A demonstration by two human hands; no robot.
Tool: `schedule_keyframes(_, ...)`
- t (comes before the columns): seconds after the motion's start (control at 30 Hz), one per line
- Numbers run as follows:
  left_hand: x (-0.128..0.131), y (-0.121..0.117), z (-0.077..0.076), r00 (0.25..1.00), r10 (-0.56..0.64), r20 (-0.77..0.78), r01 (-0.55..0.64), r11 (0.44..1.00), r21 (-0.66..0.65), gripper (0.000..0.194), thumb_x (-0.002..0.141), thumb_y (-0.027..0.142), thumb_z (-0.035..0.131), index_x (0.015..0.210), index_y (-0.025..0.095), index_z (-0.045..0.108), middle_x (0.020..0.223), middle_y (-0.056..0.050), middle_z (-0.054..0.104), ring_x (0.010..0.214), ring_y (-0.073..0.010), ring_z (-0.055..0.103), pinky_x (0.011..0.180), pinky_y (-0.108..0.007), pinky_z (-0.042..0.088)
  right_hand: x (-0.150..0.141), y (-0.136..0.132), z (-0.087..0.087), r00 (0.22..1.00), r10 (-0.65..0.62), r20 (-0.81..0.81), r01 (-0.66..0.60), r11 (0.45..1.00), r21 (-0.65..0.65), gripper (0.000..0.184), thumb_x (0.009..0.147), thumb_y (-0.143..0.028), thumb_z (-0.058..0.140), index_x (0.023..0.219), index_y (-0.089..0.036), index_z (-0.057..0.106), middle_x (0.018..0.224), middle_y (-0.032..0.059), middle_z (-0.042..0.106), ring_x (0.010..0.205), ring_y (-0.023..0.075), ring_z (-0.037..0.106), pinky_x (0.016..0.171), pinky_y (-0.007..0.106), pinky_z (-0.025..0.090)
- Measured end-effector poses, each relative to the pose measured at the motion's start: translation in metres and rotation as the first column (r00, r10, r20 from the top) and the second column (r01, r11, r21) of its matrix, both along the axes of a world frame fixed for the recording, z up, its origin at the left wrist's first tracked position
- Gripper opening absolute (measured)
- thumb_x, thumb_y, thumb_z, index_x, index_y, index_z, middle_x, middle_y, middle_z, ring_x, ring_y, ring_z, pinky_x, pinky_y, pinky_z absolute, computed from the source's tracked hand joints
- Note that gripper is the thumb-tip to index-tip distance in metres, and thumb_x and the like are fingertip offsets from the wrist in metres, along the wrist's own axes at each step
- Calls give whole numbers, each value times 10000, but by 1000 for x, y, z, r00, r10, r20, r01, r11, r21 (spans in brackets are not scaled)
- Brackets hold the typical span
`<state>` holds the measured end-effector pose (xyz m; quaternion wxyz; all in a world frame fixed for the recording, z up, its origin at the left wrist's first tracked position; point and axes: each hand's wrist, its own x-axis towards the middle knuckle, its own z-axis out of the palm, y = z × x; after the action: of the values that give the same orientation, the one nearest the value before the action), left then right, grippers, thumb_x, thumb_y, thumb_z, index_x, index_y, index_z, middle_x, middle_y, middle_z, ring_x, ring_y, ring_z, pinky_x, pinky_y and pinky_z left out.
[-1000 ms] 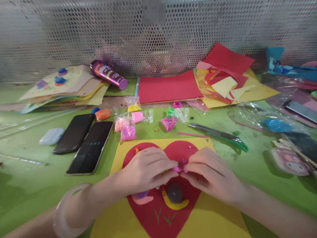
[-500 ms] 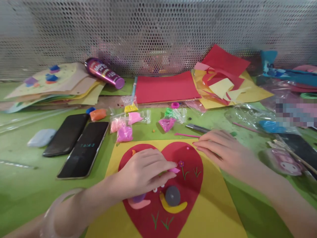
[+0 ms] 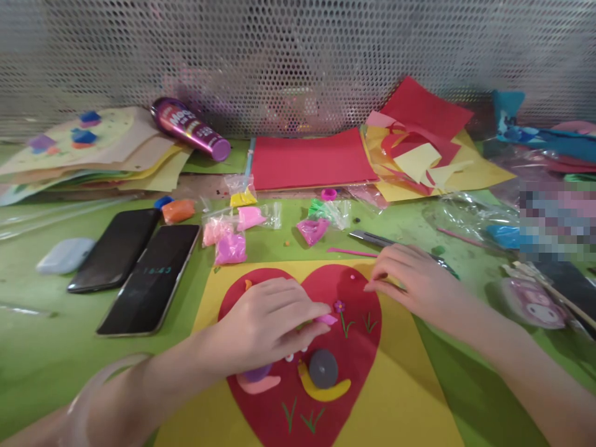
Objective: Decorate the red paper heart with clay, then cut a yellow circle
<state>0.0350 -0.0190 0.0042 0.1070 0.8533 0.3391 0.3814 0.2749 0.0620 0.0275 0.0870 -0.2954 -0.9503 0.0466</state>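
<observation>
A grey metal panel (image 3: 279, 62) pierced with round holes stands behind a smooth green table (image 3: 28, 360); on it lies a flat yellow sheet (image 3: 410, 385) bearing a red paper heart (image 3: 356, 347); over the heart the left hand (image 3: 274, 316) has its grip clamped on a small, soft-looking pink piece (image 3: 326, 319); the right hand (image 3: 416, 279) hovers by the heart's upper right edge, and whether its grip is together or apart I cannot tell; a black, glossy phone (image 3: 149, 279) reads 16:43; a shiny purple container (image 3: 190, 129) leans tilted at the back, its large lettering starting "Mo", the rest blurred; on the heart a round grey disc (image 3: 323, 369) touches a curved yellow strip (image 3: 321, 392); a tiny purple-pink flower (image 3: 339, 306) sits just beside the pink piece.
</observation>
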Motion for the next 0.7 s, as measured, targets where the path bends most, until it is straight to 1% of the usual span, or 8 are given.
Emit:
schedule_keyframes(0.1, 0, 0, -1, 1000, 1, -2, -1, 1000, -2, 140, 771, 156, 594, 910, 154, 581, 708, -15, 644, 653, -108, 576, 626, -235, 482, 0, 0, -1, 1000, 27, -13, -27, 999, 25, 302, 924, -241, 315, 795, -165, 578, 822, 54, 590, 786, 175, 528, 703, 329, 404)
schedule_keyframes(0.17, 0, 0, -2, 1000, 2, -1, -2, 1000, 0, 149, 763, 151, 604, 911, 151, 582, 707, -14, 641, 651, -108, 575, 626, -234, 482, -1, 0, -2, 999, 41, -23, -40, 999, 26, 307, 926, -228, 302, 832, -165, 587, 845, 55, 594, 808, 179, 525, 720, 336, 404)
schedule_keyframes(0.3, 0, -1, -1, 1000, 4, -9, -4, 1000, -5, 138, 771, 157, 595, 908, 156, 581, 699, -8, 636, 652, -104, 581, 625, -225, 481, -2, -1, -1, 1000, 11, -8, -11, 1000, 8, 276, 903, -300, 387, 745, -165, 569, 790, 47, 586, 764, 177, 518, 699, 332, 407)
schedule_keyframes(0.37, 0, -1, -1, 1000, 7, -14, -7, 1000, -4, 127, 776, 164, 588, 903, 160, 580, 697, -6, 635, 651, -103, 583, 623, -222, 481, -1, -1, -2, 1000, 18, -8, -17, 999, 29, 278, 907, -271, 377, 737, -164, 569, 782, 48, 586, 760, 176, 518, 693, 330, 406)
schedule_keyframes(0.47, 0, -1, 0, 1000, 12, -16, -12, 1000, -5, 119, 785, 172, 579, 903, 163, 578, 692, -4, 635, 644, -101, 582, 623, -223, 482, 0, 0, -3, 999, 38, -27, -36, 998, 61, 296, 919, -222, 336, 801, -174, 603, 808, 50, 595, 787, 172, 524, 718, 333, 405)
schedule_keyframes(0.53, 0, -1, 0, 1000, 11, -15, -11, 1000, -11, 121, 786, 172, 578, 907, 163, 579, 695, -6, 637, 645, -103, 581, 626, -227, 483, 0, 0, -3, 999, 41, -36, -38, 997, 64, 294, 917, -248, 354, 804, -181, 617, 805, 47, 599, 789, 173, 525, 728, 336, 405)
schedule_keyframes(0.6, 0, -1, 0, 1000, 8, -9, -8, 1000, -11, 131, 778, 163, 588, 909, 161, 581, 699, -7, 637, 647, -105, 578, 625, -230, 482, -1, -1, -3, 999, 33, -37, -30, 998, 57, 285, 907, -273, 386, 769, -175, 616, 794, 46, 598, 778, 174, 522, 721, 337, 406)
schedule_keyframes(0.7, -1, -2, -1, 1000, 2, -1, -2, 1000, -16, 148, 760, 148, 609, 905, 152, 584, 702, -7, 635, 653, -107, 572, 627, -233, 478, -1, -1, -2, 999, 28, -45, -25, 998, 52, 265, 898, -245, 407, 761, -165, 619, 795, 48, 594, 780, 177, 517, 713, 335, 409)
